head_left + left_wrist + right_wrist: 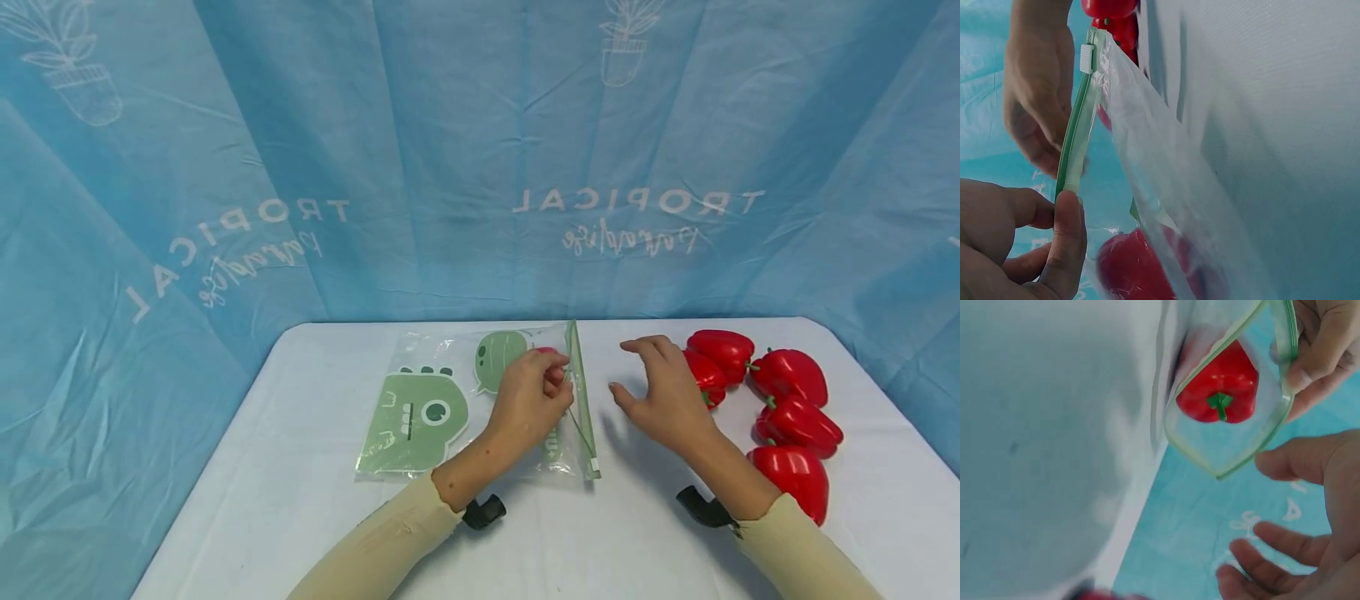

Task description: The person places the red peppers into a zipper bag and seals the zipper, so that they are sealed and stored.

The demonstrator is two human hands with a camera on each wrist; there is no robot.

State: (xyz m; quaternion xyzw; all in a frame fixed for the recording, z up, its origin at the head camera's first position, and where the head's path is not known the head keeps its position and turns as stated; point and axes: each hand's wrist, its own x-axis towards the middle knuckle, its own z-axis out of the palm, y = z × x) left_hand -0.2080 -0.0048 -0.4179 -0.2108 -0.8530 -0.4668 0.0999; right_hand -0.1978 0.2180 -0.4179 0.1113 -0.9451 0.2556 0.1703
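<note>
A clear zip bag point(420, 425) with green dinosaur prints lies on the white table, its mouth toward the right. My left hand point(528, 396) pinches the green-edged rim of that mouth between thumb and fingers. Inside the bag sits a red bell pepper point(1225, 381), green stem facing the opening; in the head view my left hand mostly covers it. The white slider point(1087, 58) is at the near end of the zip, and the mouth gapes open. Right of the bag, my right hand point(663, 400) hovers with fingers spread and nothing in its grasp.
Several more red bell peppers point(791, 375) lie in a curved group on the right side of the table, some partly behind my right hand and forearm. A blue printed curtain point(450, 167) hangs behind the table point(300, 400).
</note>
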